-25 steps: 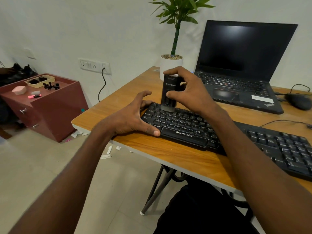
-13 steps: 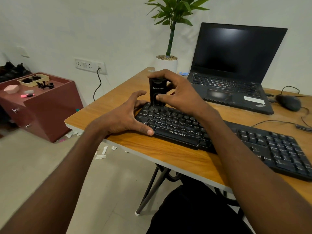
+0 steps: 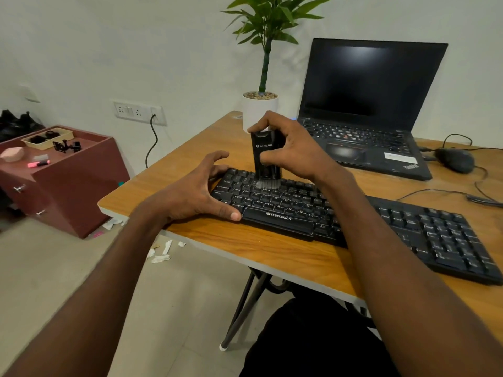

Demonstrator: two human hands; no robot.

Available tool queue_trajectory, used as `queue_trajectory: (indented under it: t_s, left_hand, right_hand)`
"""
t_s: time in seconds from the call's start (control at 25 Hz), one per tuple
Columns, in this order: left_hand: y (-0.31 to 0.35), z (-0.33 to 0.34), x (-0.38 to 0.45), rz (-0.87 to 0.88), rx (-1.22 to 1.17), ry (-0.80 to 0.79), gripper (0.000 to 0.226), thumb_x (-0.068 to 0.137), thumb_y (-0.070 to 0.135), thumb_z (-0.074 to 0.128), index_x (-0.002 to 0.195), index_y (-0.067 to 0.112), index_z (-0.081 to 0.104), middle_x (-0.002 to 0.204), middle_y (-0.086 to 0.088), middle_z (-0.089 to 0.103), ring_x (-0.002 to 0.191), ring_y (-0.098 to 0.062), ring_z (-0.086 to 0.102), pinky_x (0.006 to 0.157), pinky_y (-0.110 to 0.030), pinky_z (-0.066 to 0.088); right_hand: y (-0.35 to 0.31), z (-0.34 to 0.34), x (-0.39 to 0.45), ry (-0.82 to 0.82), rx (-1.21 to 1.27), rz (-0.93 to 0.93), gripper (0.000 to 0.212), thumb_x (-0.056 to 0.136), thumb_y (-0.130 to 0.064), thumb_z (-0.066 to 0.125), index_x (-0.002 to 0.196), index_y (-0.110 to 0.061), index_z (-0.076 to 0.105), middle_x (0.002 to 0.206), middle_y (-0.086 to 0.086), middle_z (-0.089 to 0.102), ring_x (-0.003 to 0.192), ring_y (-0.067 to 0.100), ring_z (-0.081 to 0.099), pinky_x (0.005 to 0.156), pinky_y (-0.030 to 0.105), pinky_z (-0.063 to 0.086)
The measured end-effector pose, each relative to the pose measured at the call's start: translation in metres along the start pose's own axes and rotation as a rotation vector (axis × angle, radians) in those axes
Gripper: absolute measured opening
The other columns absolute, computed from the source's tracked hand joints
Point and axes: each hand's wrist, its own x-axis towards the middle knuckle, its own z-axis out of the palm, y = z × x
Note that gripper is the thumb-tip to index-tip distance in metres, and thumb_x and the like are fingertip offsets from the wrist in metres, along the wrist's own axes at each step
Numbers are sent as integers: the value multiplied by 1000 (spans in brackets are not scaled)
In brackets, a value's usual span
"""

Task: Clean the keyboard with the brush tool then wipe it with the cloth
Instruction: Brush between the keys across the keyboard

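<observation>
The right forearm hid the middle of the keyboard (image 3: 285, 205), and the picture's right edge cut off its far-right corner. The lettering on most keys was too blurred to read; only the brand name on the wide front bar was legible. No cloth could be made out anywhere.

The keyboard lay on the wooden desk (image 3: 206, 148), its long axis running from the near-left of the desk toward the right and slightly nearer. The brush tool (image 3: 265, 159) stood almost upright, long axis vertical, its grey bristles pointing down and touching the upper-left rows of keys.

There was one brush tool and one loose keyboard. Both hands were in view. The right hand (image 3: 295, 151) gripped the black body of the brush, fingertips over its top and thumb on its front face. The left hand (image 3: 190, 191) was spread wide and held nothing in a closed grip; its thumb pressed the keyboard's near edge and its fingers reached around the left end.

Farther back stood one open laptop (image 3: 367, 110) with a dark screen, one potted plant (image 3: 261, 104) to its left, and one mouse (image 3: 454, 160) to its right.
</observation>
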Motion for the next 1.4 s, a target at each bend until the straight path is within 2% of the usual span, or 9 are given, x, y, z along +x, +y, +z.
queue_trajectory:
  t_s: [0.12, 0.24, 0.44, 0.64, 0.88, 1.04, 1.24, 1.32, 1.4]
  left_hand:
    - [1, 0, 1, -3, -1, 4, 131, 58, 32, 101, 158, 47, 17, 137, 29, 42, 126, 3, 48, 103, -20, 43]
    - [2, 1, 0, 6, 9, 11, 130, 59, 30, 100, 158, 46, 17, 136, 28, 42, 125, 6, 47, 100, -15, 42]
    - [2, 0, -2, 7, 17, 6, 129, 59, 32, 100, 158, 45, 18, 140, 27, 43, 128, 3, 48, 109, -23, 43]
    - [1, 0, -1, 9, 20, 11, 133, 55, 39, 104, 157, 47, 20, 140, 27, 43, 129, 3, 46, 109, -25, 42]
    - [1, 0, -3, 1, 25, 15, 135, 50, 46, 103, 157, 48, 21, 134, 36, 44, 129, 10, 44, 114, -28, 39]
    - [2, 1, -1, -7, 32, 26, 131, 57, 37, 104, 158, 46, 21, 134, 35, 44, 128, 10, 44, 116, -31, 39]
    - [0, -1, -1, -7, 37, 17, 133, 51, 47, 103, 156, 50, 21, 139, 32, 45, 138, 0, 44, 118, -35, 39]
    - [0, 0, -1, -2, 31, 15, 131, 56, 40, 104, 157, 49, 21, 139, 31, 44, 136, 2, 44, 117, -33, 40]
    - [1, 1, -1, -2, 30, 20, 128, 60, 32, 102, 158, 46, 20, 137, 31, 43, 132, 5, 44, 114, -29, 40]
  right_hand:
    - [0, -2, -3, -4, 29, -24, 50, 85, -7, 77, 127, -28, 56, 120, 2, 61, 106, 19, 66, 76, 28, 62]
    - [-2, -3, -4, -124, 18, -13, 53, 88, -3, 75, 132, -25, 54, 125, 1, 58, 106, 16, 64, 75, 18, 58]
    - [-6, -42, -10, -281, 38, 178, 60, 83, 7, 72, 125, -31, 55, 125, 6, 54, 102, 24, 60, 72, 33, 54]
    - [-5, -28, -9, -141, 102, 96, 57, 84, 1, 77, 127, -31, 57, 123, 0, 61, 106, 25, 66, 75, 36, 60]
    - [-2, -31, -10, -134, 95, 142, 51, 81, 7, 70, 118, -28, 62, 118, 6, 58, 101, 22, 59, 72, 33, 56]
    - [-6, -16, -9, -128, 100, 49, 51, 82, 5, 74, 124, -22, 62, 121, 0, 59, 104, 17, 60, 71, 22, 57]
    - [-3, -21, -6, -73, 88, 42, 51, 80, 3, 76, 121, -25, 63, 124, 2, 60, 110, 16, 61, 76, 24, 55]
    - [-2, -16, -6, -78, 132, 13, 54, 83, 0, 79, 127, -24, 60, 127, 2, 61, 111, 19, 64, 72, 24, 57]
    - [-1, -11, -5, -122, 121, 10, 53, 83, 3, 76, 126, -23, 62, 125, 3, 60, 111, 24, 63, 74, 33, 62]
